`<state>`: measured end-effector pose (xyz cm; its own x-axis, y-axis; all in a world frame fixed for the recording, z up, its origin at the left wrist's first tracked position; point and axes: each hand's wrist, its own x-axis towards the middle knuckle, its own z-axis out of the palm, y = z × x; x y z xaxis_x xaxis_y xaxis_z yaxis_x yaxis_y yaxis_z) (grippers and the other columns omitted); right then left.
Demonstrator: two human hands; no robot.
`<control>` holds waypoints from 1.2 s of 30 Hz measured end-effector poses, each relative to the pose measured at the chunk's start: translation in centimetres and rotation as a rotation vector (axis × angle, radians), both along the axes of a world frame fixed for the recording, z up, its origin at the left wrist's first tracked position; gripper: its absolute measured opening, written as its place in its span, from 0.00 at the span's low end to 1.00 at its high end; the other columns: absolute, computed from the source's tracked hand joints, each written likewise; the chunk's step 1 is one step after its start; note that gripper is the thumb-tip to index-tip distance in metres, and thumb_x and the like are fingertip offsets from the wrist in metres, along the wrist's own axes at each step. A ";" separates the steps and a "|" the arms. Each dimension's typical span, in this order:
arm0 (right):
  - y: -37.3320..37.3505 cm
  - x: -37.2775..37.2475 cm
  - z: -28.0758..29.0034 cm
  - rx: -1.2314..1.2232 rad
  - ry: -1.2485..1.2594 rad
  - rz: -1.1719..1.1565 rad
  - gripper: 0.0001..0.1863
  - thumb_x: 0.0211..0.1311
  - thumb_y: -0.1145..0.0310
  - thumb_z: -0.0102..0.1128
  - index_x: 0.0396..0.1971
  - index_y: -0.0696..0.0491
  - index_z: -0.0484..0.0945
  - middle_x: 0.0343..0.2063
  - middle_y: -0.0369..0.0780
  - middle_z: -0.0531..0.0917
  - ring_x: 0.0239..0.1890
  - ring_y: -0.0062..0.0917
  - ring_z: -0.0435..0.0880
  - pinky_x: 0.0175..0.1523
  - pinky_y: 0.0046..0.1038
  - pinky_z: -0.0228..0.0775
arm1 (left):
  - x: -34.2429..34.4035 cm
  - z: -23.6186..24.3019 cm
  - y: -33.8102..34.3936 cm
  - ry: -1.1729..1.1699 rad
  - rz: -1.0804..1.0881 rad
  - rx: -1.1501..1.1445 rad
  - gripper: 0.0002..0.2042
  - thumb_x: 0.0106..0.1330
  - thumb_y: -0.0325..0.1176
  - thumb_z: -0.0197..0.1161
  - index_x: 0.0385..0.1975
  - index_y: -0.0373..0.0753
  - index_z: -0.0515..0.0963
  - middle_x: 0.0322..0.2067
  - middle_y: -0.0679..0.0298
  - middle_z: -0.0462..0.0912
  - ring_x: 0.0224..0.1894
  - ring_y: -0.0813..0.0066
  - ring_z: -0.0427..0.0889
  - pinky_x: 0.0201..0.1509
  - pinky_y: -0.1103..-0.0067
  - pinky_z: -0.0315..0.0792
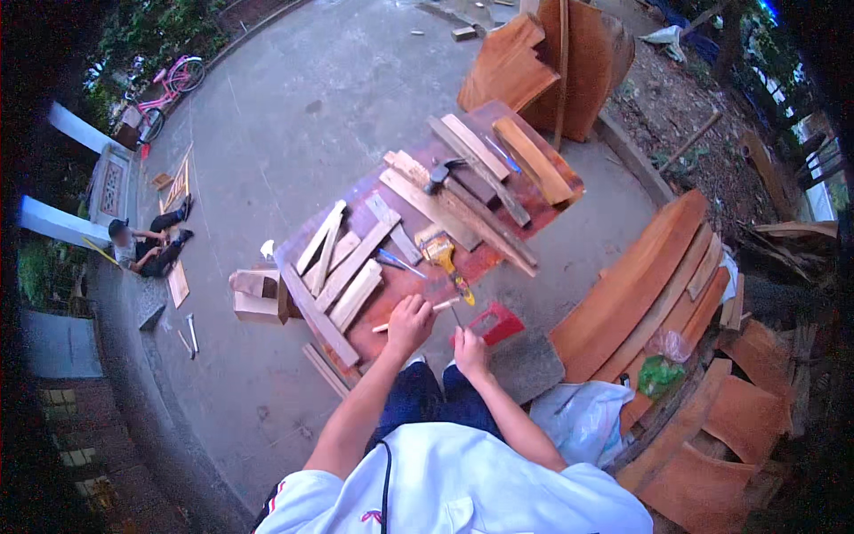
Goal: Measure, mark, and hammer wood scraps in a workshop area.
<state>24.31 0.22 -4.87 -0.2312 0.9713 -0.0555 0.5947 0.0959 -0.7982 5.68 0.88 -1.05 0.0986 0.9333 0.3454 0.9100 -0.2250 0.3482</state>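
Note:
In my left hand (411,322) is a thin pale wooden stick (445,305), which shows on both sides of the closed fingers. My right hand (470,349) is closed on a slim tool whose narrow dark shaft (455,314) points up toward the stick; its handle is hidden in the fist. Right beside that hand lies a red plastic piece (498,326) with an opening in it. Beyond the hands, on a low reddish board table (360,209), are a yellow-handled brush (442,254), a hammer (438,176) and wooden strips (356,258).
Curved wooden planks (640,285) and a white sack (583,418) lie at the right. Large wood pieces (511,71) stand beyond the table. A cardboard box (258,307) is left of it. Farther left, another person (147,249) sits near a pink bicycle (169,84).

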 end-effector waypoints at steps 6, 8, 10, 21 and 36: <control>-0.7 0.3 -0.8 -0.034 0.000 0.009 0.19 0.74 0.60 0.48 0.29 0.58 0.78 0.21 0.57 0.80 0.29 0.56 0.82 0.32 0.54 0.70 | 1.0 0.9 -0.6 -0.039 0.011 0.078 0.08 0.57 0.31 0.67 0.33 0.41 0.75 0.34 0.63 0.77 0.36 0.64 0.77 0.39 0.69 0.71; -0.7 0.6 -1.0 -0.059 -0.023 0.020 0.18 0.75 0.60 0.48 0.30 0.58 0.78 0.22 0.57 0.81 0.29 0.56 0.82 0.33 0.54 0.70 | 1.1 1.0 -0.7 -0.042 0.006 0.080 0.08 0.57 0.31 0.67 0.33 0.40 0.76 0.34 0.63 0.77 0.36 0.64 0.77 0.40 0.69 0.71; -1.0 0.8 -0.9 -0.088 -0.047 0.034 0.18 0.75 0.60 0.48 0.32 0.58 0.78 0.23 0.56 0.81 0.30 0.56 0.82 0.34 0.54 0.70 | 0.9 1.1 -1.0 -0.068 -0.002 0.103 0.09 0.57 0.31 0.67 0.35 0.40 0.77 0.35 0.63 0.77 0.37 0.65 0.77 0.41 0.70 0.70; -1.4 0.3 -1.1 -0.074 -0.025 0.002 0.16 0.75 0.61 0.48 0.34 0.57 0.78 0.23 0.56 0.81 0.30 0.56 0.82 0.33 0.54 0.71 | 0.4 0.4 -1.0 -0.005 -0.029 0.110 0.10 0.58 0.32 0.67 0.39 0.42 0.78 0.36 0.64 0.78 0.40 0.64 0.77 0.43 0.69 0.72; -0.2 0.0 -1.4 -0.053 0.004 0.034 0.15 0.75 0.62 0.49 0.33 0.58 0.77 0.24 0.57 0.81 0.30 0.56 0.82 0.33 0.53 0.72 | -1.3 -1.8 -1.9 0.173 -0.155 -0.079 0.23 0.62 0.32 0.60 0.59 0.39 0.74 0.69 0.57 0.67 0.72 0.57 0.63 0.76 0.63 0.60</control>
